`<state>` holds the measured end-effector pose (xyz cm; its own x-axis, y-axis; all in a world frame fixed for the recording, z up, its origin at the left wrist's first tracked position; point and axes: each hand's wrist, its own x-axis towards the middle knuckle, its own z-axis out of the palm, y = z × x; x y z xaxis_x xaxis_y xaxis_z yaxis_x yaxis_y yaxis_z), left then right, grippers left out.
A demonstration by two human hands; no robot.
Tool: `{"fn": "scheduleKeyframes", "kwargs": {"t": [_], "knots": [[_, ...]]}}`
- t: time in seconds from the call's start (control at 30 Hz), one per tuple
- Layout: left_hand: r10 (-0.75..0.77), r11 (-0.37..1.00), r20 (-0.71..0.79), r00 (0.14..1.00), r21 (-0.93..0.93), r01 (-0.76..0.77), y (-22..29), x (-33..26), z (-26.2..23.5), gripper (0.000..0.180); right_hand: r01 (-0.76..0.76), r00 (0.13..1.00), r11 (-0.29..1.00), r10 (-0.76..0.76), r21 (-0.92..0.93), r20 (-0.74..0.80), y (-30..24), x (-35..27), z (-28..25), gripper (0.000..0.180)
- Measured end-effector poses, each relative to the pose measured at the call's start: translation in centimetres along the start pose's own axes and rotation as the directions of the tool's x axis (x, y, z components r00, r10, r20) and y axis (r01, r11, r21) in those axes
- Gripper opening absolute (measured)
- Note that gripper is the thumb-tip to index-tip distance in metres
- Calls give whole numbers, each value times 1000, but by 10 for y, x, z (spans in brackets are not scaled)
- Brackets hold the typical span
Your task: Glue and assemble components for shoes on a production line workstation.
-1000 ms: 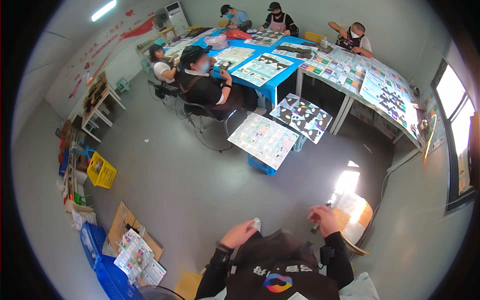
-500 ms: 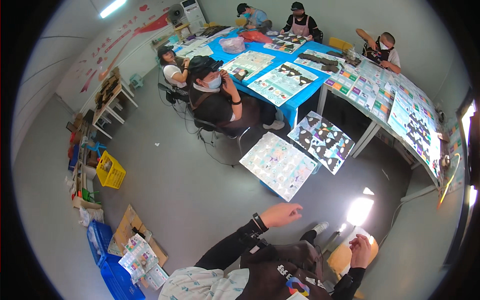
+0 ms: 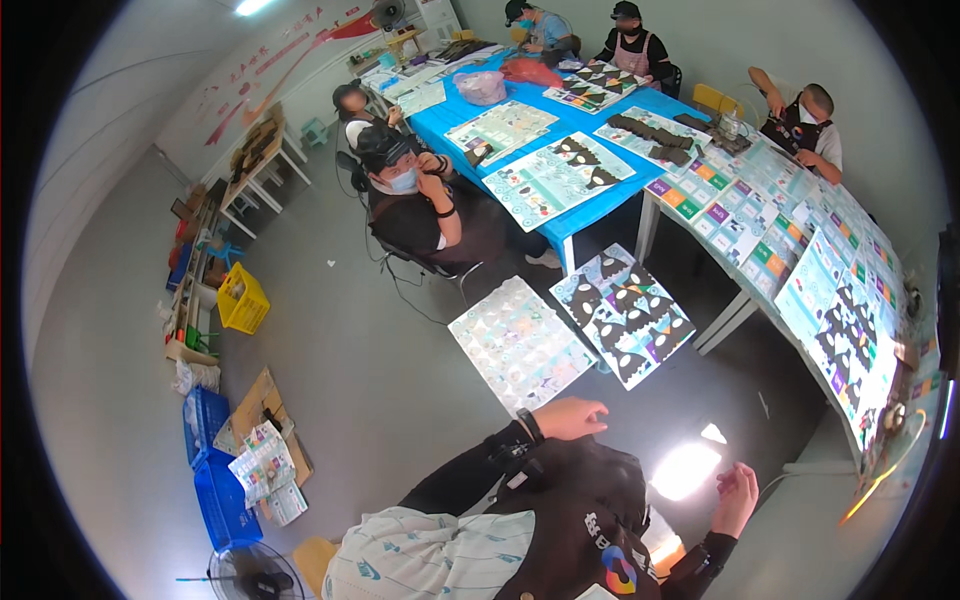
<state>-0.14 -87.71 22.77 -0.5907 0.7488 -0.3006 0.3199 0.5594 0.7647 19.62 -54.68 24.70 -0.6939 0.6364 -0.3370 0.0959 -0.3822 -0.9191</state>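
My left hand [image 3: 572, 418] is held out in front of my body, palm down, its loosely bent fingers holding nothing. It is nearest to a pale patterned board [image 3: 522, 345], which lies low beyond it; they appear apart. Beside that board, to the right, lies another board [image 3: 622, 315] covered with black pieces that have white ovals. My right hand [image 3: 737, 495] is raised at the lower right, fingers loosely curled and apart, with nothing visible in it. A bright patch of light [image 3: 686, 470] shows between my hands.
A blue-covered table [image 3: 585, 215] carries printed boards, with people seated around it. A long patterned table [image 3: 765, 215] runs along the right side. A yellow crate [image 3: 243, 302], blue bins [image 3: 222, 500], flattened cardboard [image 3: 262, 385] and a fan [image 3: 255, 575] stand at the left.
My view has shifted, so the room's things sit differently in the picture. My left hand now appears closer to the pale board. Both hands stay without anything in them.
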Motion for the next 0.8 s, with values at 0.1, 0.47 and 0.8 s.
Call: {"fn": "scheduleKeyframes", "kwargs": {"t": [0.1, 0.47, 0.8], "knots": [[20, 1000, 23, 1000, -4, -20, 13, 58, 12, 41, -8, 999, 999, 6, 46, 37, -1, 39, -26, 14], [40, 987, 74, 996, -155, -28, 39, 262, 5, 44, -193, 974, 980, 186, -39, -132, -31, 143, -135, 22], [-13, 973, -216, 976, -229, -38, 52, 351, -46, 36, 12, 996, 796, 47, -605, 82, -122, 277, -94, 22]]}}
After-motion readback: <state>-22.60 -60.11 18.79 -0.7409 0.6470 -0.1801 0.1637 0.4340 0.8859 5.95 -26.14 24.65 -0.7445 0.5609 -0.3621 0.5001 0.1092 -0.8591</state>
